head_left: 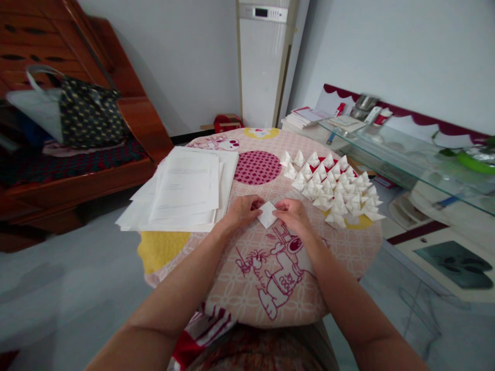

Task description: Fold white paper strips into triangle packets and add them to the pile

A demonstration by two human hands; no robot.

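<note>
A small folded square of white paper [267,215] lies corner-on between my hands at the middle of the round table. My left hand [245,210] pinches its left corner with the fingers closed. On the opposite corner, my right hand [293,212] has its thumb and fingertips closed in a similar pinch. Many folded paper boats [320,172] stand in rows on the table to the right, beyond my right hand. A stack of white paper sheets [185,190], some faintly printed, rests to the left of my left hand.
A pink patterned tablecloth [240,304] covers the table. A glass-topped cabinet [410,154] with assorted items runs along the right wall. At the left stands a wooden bench [135,113] holding a dark patterned bag [87,111]. A tall white air conditioner [261,67] fills the back corner.
</note>
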